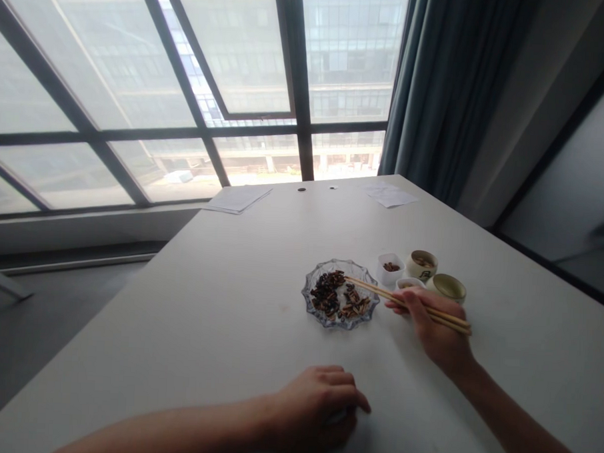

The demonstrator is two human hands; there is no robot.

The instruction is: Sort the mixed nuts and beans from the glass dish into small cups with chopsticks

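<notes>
My right hand [440, 329] is closed around a pair of wooden chopsticks [367, 285]. Their tips reach over the rim of a scalloped clear glass dish [306, 295], at a heap of dark dried pieces [325, 294]. Whether the tips pinch a piece is too small to tell. Lighter brown dried pieces [355, 302] lie at the dish's right side. My left hand [319, 407] rests on the table in front of the dish, fingers loosely bent, thumb apart from the index finger, holding nothing visible.
Right of the dish stand a white cup with brown bits [391, 269], another white cup [409, 283] partly behind my right hand, a cream pot [421, 264] with contents and a greenish bowl [448, 286]. Paper sheets [238, 198] lie on the white table [218, 303] toward the window.
</notes>
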